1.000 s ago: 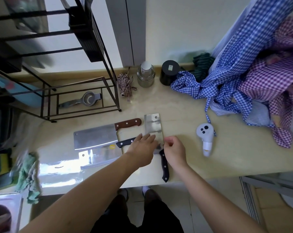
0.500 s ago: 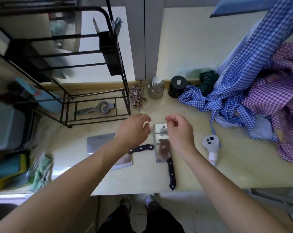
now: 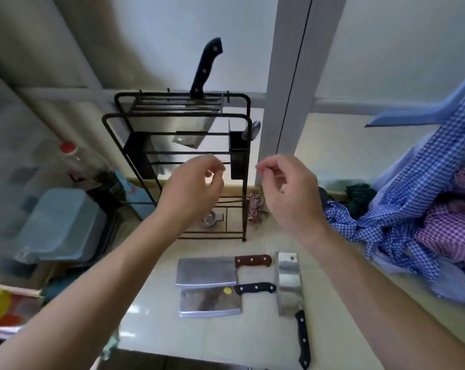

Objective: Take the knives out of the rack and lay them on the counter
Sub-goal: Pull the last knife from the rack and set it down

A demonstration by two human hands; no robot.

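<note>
1. Both hands raised in front of the black wire rack (image 3: 243,166), holding nothing. Left hand (image 3: 192,192) loosely curled, fingers bent inward, thumb near the fingertips, empty. Right hand (image 3: 288,194) the same: fingers curled, nothing between them.
2. One cleaver (image 3: 199,102) sits in the rack's top slots, black riveted handle sticking up and tilted right, blade hanging down behind the wires; a hole shows near the blade's lower corner.
3. Three cleavers lie flat on the pale counter (image 3: 332,303), below the rack and near the front edge.
4. Brown-handled cleaver (image 3: 206,272): blade left, wooden handle pointing right.
5. Just below it, touching or slightly overlapped, a black-handled cleaver (image 3: 210,301), handle also right. Small yellow sticker on the blade near the handle; no text readable on it.
6. Right of those two, a third cleaver (image 3: 288,284) lies lengthwise, blade end with a hole toward the rack, black handle reaching toward the counter's front edge.
7. No brand marks or writing legible on any blade.
8. Blue and purple checked cloth (image 3: 413,209) heaped at right; a blue plastic tub (image 3: 63,225) at left, blurred.
</note>
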